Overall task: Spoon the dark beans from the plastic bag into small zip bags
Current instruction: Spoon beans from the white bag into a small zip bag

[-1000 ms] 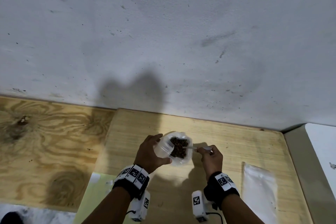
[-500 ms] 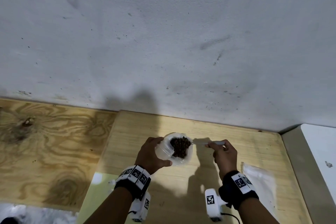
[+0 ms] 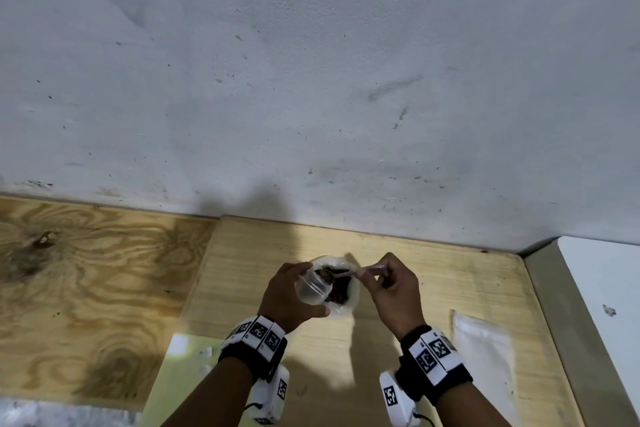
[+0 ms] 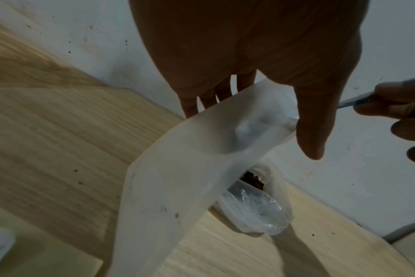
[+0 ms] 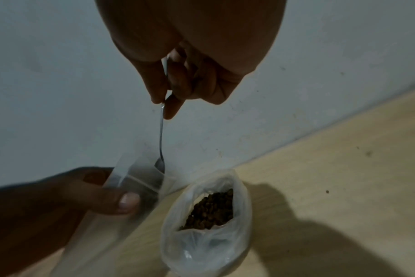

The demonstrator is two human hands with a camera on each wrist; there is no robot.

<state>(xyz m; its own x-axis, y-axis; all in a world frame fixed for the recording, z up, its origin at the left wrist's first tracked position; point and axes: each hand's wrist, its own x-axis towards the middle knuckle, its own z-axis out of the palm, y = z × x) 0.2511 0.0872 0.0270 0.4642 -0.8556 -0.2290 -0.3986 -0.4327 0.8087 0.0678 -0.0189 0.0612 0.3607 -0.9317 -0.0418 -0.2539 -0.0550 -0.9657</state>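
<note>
Over plastic bag (image 5: pixel 209 241), spoon (image 5: pixel 161 135) enters zip bag (image 5: pixel 135 176); no writing legible.

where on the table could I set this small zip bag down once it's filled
Bare wood lies on the pale board between the right hand and the flat white pouch, and left of the left hand toward the knotty plywood. It is crowded around the bean bag.

Dark brown beans (image 5: pixel 211 209); clear plastic bag (image 5: pixel 243 206); pale wood-grain table (image 3: pixel 450 274); b/w wristbands (image 3: pixel 434 354).
</note>
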